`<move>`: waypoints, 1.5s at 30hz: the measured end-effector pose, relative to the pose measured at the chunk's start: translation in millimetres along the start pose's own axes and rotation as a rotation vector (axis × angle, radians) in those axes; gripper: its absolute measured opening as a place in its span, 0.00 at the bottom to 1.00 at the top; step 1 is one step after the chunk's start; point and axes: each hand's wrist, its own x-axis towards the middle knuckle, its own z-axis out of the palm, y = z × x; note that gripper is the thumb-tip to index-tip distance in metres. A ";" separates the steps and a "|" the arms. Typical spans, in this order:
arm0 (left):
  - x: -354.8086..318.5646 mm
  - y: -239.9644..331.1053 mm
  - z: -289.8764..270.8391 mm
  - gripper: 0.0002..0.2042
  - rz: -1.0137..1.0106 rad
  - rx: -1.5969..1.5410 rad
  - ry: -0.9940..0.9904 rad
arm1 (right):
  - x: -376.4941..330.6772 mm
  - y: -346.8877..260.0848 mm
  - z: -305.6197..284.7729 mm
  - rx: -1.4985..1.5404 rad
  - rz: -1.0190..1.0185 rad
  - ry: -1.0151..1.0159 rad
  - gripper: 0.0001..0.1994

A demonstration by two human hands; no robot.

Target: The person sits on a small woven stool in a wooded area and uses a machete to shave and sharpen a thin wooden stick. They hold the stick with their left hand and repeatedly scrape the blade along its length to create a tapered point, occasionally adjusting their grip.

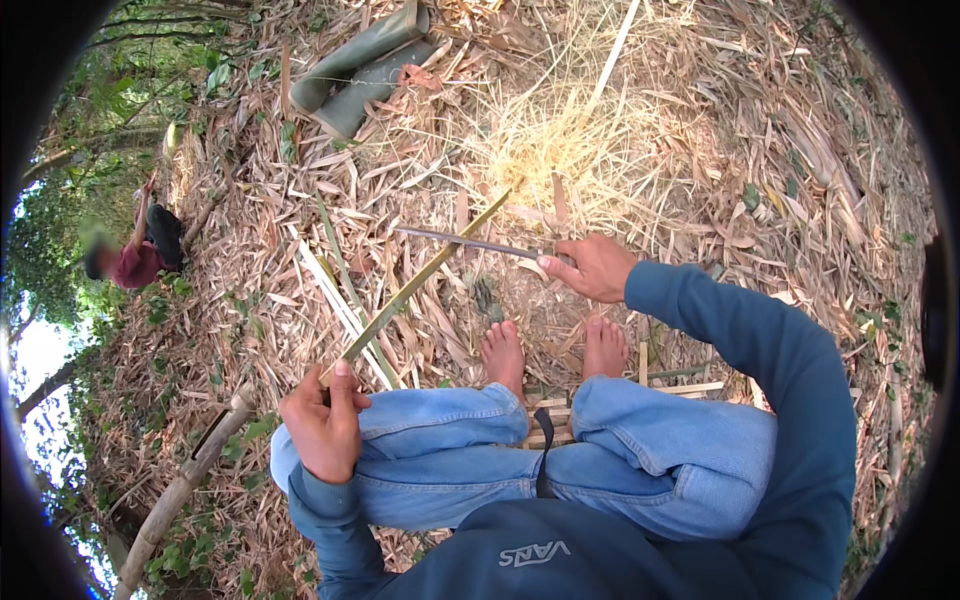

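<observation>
My left hand (328, 420) is closed on the near end of a long green bamboo strip (408, 290), which slants away up and to the right. My right hand (590, 268) grips the handle of a knife (470, 242) with a long, narrow dark blade pointing left. The blade crosses the bamboo strip near its far end; whether the two touch I cannot tell. Beyond the blade lies a heap of pale yellow shavings (555, 160). Several pale and green split strips (345, 305) rest on the ground beside the held strip.
Rubber boots (360, 75) lie at the far left on dry leaf litter (760, 140). My bare feet (503, 355) are just short of the knife. A bamboo pole (185, 490) runs along the lower left. Farther left, a person in a dark red top (140, 262) sits among plants.
</observation>
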 end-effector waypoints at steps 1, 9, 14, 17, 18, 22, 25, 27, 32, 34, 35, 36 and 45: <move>-1.3 -0.7 0.9 0.18 -0.011 0.006 -0.005 | 4.1 12.5 5.3 0.003 0.115 -0.056 0.34; 5.3 -4.4 5.5 0.11 0.152 0.103 0.048 | 10.1 6.3 -22.8 -0.054 0.122 -0.136 0.35; 0.4 3.0 2.5 0.13 0.115 0.145 0.008 | -3.2 -7.7 -4.3 0.035 -0.008 -0.206 0.33; 6.1 -1.8 3.9 0.13 0.098 0.075 0.000 | 2.0 67.4 7.0 0.021 0.218 0.007 0.34; 7.2 -5.1 2.9 0.13 0.099 0.053 0.003 | 5.4 70.2 -1.6 -0.081 0.248 -0.104 0.35; 1.8 -1.1 0.3 0.15 0.047 0.020 0.020 | 1.3 13.2 8.3 -0.032 0.128 -0.092 0.34; 3.7 0.2 2.8 0.15 0.035 0.003 -0.003 | 1.5 43.5 4.6 -0.050 0.133 -0.028 0.34; 6.5 -2.3 3.7 0.16 0.030 -0.007 -0.001 | 16.1 72.3 -3.8 -0.074 0.305 -0.063 0.35; 3.6 -5.2 -3.1 0.17 -0.029 0.005 -0.004 | 5.7 40.8 8.5 -0.123 0.140 -0.035 0.36; 7.3 -7.7 -1.6 0.17 -0.023 -0.032 -0.009 | 2.7 46.1 5.5 -0.101 0.114 0.053 0.37; 9.5 -8.0 -0.3 0.18 -0.014 -0.056 -0.009 | 5.7 64.8 -3.9 -0.129 0.229 -0.009 0.37; 9.0 -8.8 1.0 0.18 -0.027 -0.079 -0.014 | 9.4 88.6 -13.0 -0.155 0.346 -0.070 0.37; 10.1 -12.1 1.9 0.18 0.025 -0.035 0.006 | 6.1 60.9 -7.8 -0.001 0.294 -0.096 0.37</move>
